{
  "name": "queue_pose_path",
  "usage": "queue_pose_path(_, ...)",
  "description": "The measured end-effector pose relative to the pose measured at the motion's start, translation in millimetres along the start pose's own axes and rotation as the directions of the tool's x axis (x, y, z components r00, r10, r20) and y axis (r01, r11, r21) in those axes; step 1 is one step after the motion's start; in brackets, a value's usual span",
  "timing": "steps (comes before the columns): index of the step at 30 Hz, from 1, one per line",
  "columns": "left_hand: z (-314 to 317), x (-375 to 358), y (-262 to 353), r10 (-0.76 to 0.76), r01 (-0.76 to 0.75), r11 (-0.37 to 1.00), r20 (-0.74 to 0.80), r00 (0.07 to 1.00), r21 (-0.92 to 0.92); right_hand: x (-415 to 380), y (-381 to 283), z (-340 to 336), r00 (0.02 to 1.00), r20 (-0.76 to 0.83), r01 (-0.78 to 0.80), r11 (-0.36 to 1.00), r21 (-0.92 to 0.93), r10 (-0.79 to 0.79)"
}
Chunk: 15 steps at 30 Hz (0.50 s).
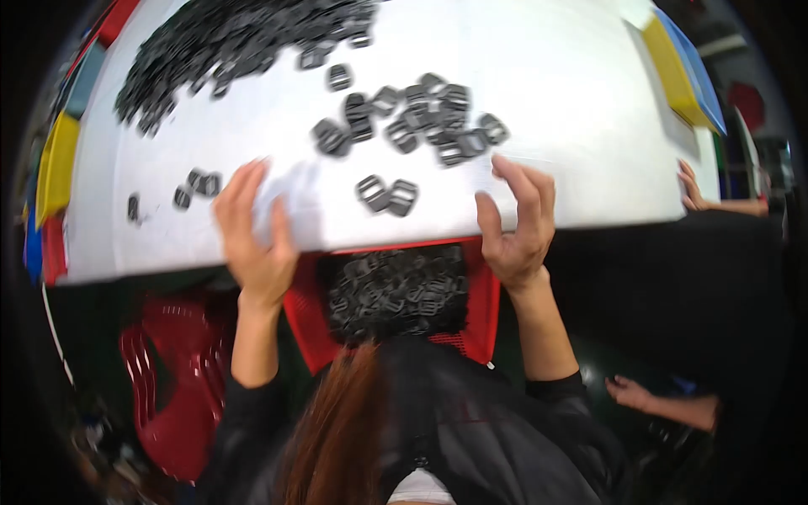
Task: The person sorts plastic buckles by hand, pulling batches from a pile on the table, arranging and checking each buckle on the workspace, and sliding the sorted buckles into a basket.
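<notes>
Both of my hands are raised at the front edge of the white table (589, 151). My left hand (255, 240) has its fingers apart and holds nothing; a few black buckles (204, 183) are to its left. My right hand (522, 215) is also open and empty, its fingers curved. Between the hands, two black buckles (401, 198) lie touching on the table. Beyond them is a loose cluster of black buckles (433, 114). A red basket (307, 316), filled with black pieces (396, 290), sits below the table edge between my forearms.
A large heap of black pieces (227, 42) covers the back left. Yellow bins (57, 168) line the left side; a yellow and blue bin (682, 71) is at the right. A person in dark clothing (690, 286) is at the right. A red chair (181, 379) stands lower left.
</notes>
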State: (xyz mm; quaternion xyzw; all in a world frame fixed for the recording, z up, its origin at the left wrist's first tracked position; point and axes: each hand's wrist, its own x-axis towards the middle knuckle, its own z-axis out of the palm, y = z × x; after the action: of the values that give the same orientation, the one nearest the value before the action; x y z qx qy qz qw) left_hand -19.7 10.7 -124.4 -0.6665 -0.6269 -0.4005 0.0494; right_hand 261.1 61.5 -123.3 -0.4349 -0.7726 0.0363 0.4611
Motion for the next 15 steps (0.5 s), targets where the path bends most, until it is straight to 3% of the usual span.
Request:
queue_pose_path(2, -12, -21, -16, -0.077, 0.077, 0.997, -0.004, 0.997, 0.033, -43, 12, -28, 0.99, -0.125, -0.064, 0.997, -0.041, 0.058)
queue_pose_path(4, -12, -28, -32, -0.072, 0.071, 0.996, 0.023, 0.997, 0.045, -88, 10, -49, 0.974, -0.142, -0.19, 0.98, -0.066, 0.179)
queue_pose_path(5, -11, -31, -43, -0.02, 0.02, 1.0, 0.016, 1.0, 0.016, -113, 5, -54, 0.954, -0.084, -0.294, 0.953, -0.074, 0.288)
queue_pose_path(7, 0, -29, -44, 0.147, -0.149, 0.988, -0.043, 0.988, -0.041, -160, -3, -51, 0.824, 0.15, -0.552, 0.834, -0.005, 0.546)
queue_pose_path(8, 13, -33, -42, 0.201, -0.209, 0.968, -0.068, 0.977, -0.142, -177, -1, -44, 0.576, 0.434, -0.77, 0.638, 0.005, 0.693)
queue_pose_path(9, 20, -38, -24, 0.265, -0.255, 0.952, 0.042, 0.963, -0.171, -202, 15, -21, 0.398, 0.612, -0.877, 0.478, 0.036, 0.684)
queue_pose_path(10, 20, -44, -12, 0.321, -0.294, 0.939, 0.15, 0.935, -0.177, -202, 16, -17, 0.406, 0.634, -0.912, 0.338, 0.234, 0.658)
queue_pose_path(11, 51, -45, -52, 0.577, -0.565, 0.81, 0.045, 0.815, -0.155, -189, 15, -25, 0.429, 0.637, -0.899, 0.371, 0.232, 0.64)
queue_pose_path(13, 90, -45, -82, 0.736, -0.739, 0.668, -0.07, 0.673, -0.09, -183, 9, -24, 0.479, 0.594, -0.87, 0.442, 0.22, 0.647)
queue_pose_path(15, 71, -66, -63, 0.63, -0.631, 0.775, -0.053, 0.775, -0.026, -193, 18, -21, 0.513, 0.608, -0.852, 0.448, 0.272, 0.605)
